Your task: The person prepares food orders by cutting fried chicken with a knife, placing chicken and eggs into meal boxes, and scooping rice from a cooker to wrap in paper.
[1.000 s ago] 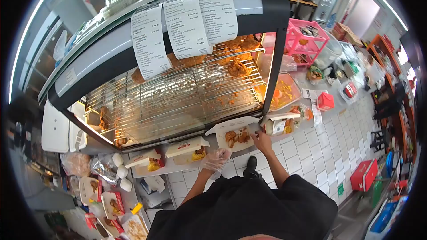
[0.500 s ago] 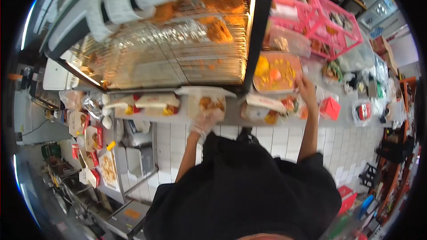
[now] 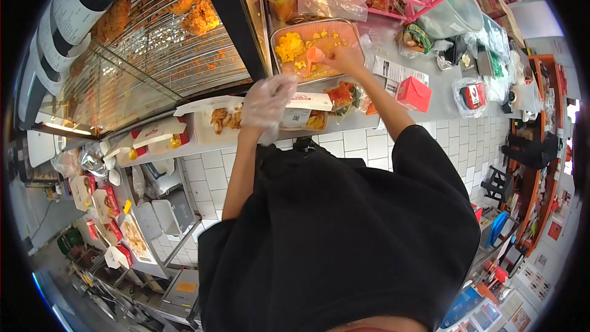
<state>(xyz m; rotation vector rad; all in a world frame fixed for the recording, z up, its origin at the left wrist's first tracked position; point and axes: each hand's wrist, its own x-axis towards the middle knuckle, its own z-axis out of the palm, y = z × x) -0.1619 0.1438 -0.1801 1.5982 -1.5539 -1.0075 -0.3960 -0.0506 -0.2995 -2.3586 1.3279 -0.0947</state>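
My right hand is bare and closed around the handle of a small orange scoop. The scoop is over a shallow clear tray with yellow crumbly food heaped mostly at its left. In a loose clear plastic glove, my left hand hovers between the tray and the counter's front edge; the crinkled glove hides how its fingers lie. Beside it on the left, an open white box contains browned fried pieces. To its right stands another white box with a printed lid and yellow food inside.
A glass-sided warming cabinet with fried chicken on racks rises at left. Pink baskets stand behind the tray. A red box and a printed receipt lie rightward. Several filled boxes line the left side counter.
My left hand has left the box of fried pieces and moved right, toward the tray. My right hand has gone from the tray's right edge to the scoop. The view has swung right.
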